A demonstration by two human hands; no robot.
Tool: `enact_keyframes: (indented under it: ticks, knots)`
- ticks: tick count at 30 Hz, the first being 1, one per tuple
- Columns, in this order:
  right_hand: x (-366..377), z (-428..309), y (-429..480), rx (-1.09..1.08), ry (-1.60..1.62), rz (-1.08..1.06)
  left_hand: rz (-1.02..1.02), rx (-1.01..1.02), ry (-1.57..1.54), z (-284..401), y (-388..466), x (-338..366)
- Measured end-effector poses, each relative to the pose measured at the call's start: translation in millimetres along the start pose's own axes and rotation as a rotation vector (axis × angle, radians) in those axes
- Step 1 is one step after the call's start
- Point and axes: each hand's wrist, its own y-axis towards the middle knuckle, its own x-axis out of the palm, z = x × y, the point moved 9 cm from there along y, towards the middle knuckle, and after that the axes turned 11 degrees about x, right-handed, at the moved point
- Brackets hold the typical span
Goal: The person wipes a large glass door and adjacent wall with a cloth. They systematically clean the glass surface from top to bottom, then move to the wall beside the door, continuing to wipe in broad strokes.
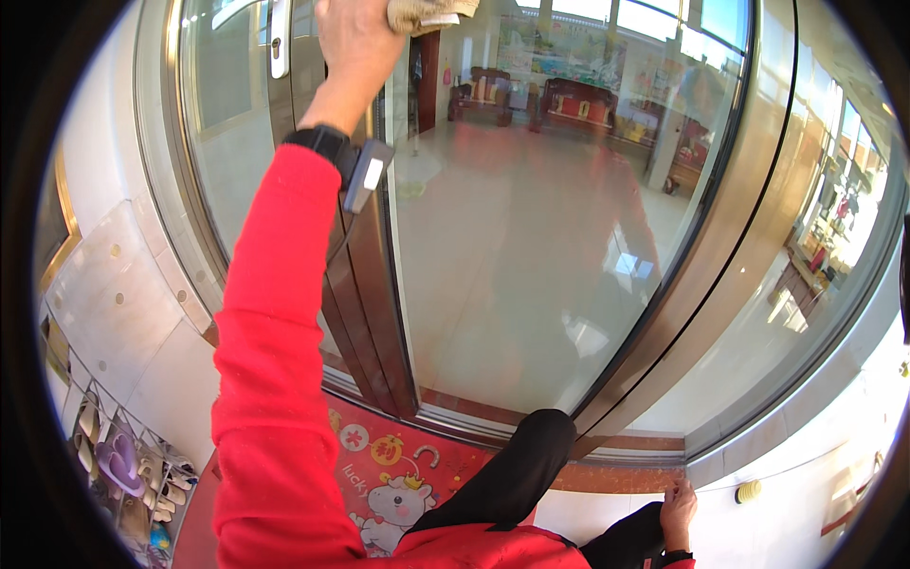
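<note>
At the top of the view my left hand (pixel 361 32) grips a folded beige-brown cloth (pixel 430 16), partly cut off by the picture's edge. The cloth lies over the upper part of a glass door pane (pixel 512 284) in a brown metal frame. A black strap with a small grey device (pixel 370 174) circles my left wrist. Low on the right, my right hand (pixel 679 506) hangs beside my black-trousered leg, near a reddish stone sill (pixel 625 478). Its fingers look bent, and whether they hold anything is unclear.
A white door handle (pixel 281 39) stands left of my left hand. Below lies a red printed doormat (pixel 455 462). A rack (pixel 117 405) of slippers and shoes, including a purple pair (pixel 121 462), stands at left. Wooden chairs (pixel 579 103) show through the glass.
</note>
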Motion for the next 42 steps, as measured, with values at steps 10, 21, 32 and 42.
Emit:
enact_keyframes:
  ticks: [10,21,32,42]
  knots:
    - [-16,-28,-6,-0.076,0.057,0.011,-0.197,-0.186,-0.141,85,-182,-65]
    - [-12,-8,-7,0.061,0.028,-0.044,-0.532,-0.368,-0.254,146,-325,-120]
    - [-15,-23,-11,-0.028,-0.004,-0.008,-0.847,-0.723,-0.306,210,-490,-148]
    - [-15,-29,-17,-0.014,-0.056,-0.019,-0.298,-1.898,-0.856,246,-447,-104]
